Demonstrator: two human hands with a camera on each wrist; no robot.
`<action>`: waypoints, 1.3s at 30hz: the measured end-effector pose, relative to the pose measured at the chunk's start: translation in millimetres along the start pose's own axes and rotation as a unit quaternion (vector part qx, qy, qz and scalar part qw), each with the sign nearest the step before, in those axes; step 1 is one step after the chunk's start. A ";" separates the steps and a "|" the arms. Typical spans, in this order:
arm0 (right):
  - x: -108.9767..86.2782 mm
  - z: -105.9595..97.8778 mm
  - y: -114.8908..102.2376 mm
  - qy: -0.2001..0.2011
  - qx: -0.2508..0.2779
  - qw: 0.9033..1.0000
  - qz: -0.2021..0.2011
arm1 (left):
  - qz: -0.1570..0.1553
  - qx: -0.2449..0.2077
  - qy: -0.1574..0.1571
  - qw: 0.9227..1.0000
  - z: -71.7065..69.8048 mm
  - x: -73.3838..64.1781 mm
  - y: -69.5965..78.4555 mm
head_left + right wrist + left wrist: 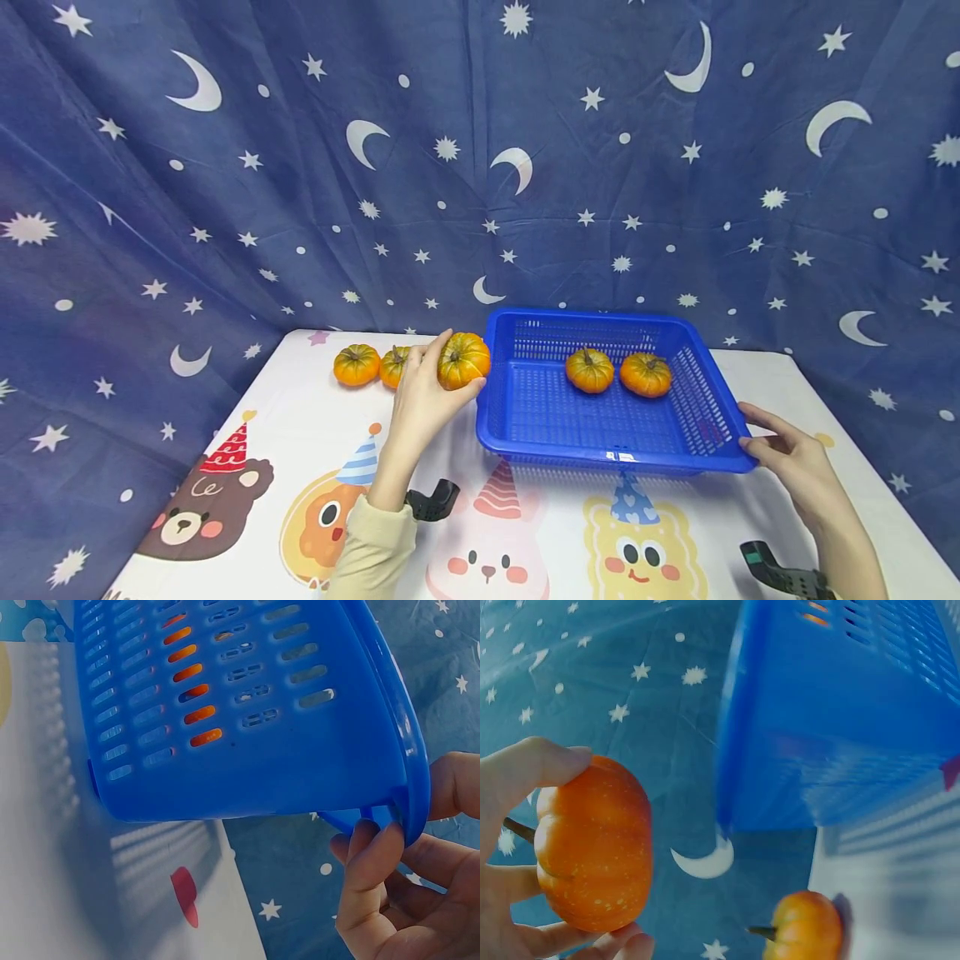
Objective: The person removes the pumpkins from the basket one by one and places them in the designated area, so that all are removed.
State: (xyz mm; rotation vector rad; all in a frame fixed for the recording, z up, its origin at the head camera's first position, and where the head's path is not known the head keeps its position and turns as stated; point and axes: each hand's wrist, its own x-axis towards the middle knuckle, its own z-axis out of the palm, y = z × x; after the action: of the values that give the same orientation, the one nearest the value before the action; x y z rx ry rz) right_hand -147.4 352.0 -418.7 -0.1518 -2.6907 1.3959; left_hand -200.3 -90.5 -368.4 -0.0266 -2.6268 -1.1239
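My left hand (427, 396) holds a small orange pumpkin (465, 360) between thumb and fingers, close to the left rim of a blue plastic basket (577, 453). The left wrist view shows this held pumpkin (604, 847) sideways, its stem toward the palm. At the basket's right side, my right hand (798, 462) grips the rim near the front corner; the right wrist view shows fingers (367, 862) curled at that rim. Inside the basket sit two pumpkins, one (589, 371) near the middle and another (646, 375) right of it.
Two more pumpkins stand on the table left of the basket: one (356, 365) in full view, the other (392, 367) partly hidden behind my left hand. A white cloth (300, 417) with cartoon animals covers the table. Behind hangs a blue star-and-moon curtain (420, 183).
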 end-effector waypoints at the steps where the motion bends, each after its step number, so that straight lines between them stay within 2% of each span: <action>1: -0.3 0.0 0.4 0.001 0.000 1.000 -0.003 | -0.003 -0.003 0.005 1.000 0.8 -0.6 -3.0; 6: -0.7 0.1 2.0 0.002 0.004 1.000 -0.008 | -0.018 -0.016 0.034 0.999 6.9 -3.4 -18.4; 10: 0.0 0.8 2.4 0.003 0.009 1.000 -0.008 | -0.011 -0.020 0.054 0.998 13.4 -5.5 -31.2; 16: -0.1 3.1 0.8 0.001 0.006 1.000 -0.007 | -0.011 -0.014 0.063 0.998 23.3 -9.0 -48.9; 32: -0.3 1.9 0.8 0.003 0.002 1.000 -0.004 | -0.038 0.016 0.030 0.999 53.7 -10.8 -79.0; 39: -0.6 0.3 -0.1 0.005 0.005 1.000 -0.005 | -0.051 0.021 0.010 0.998 60.4 -9.5 -86.3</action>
State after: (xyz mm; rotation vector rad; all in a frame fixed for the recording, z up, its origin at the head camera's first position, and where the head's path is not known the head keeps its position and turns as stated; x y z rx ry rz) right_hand -146.9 351.6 -418.9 -0.1427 -2.6717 1.4020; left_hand -217.3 -106.8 -471.5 0.1278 -2.6598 -1.0959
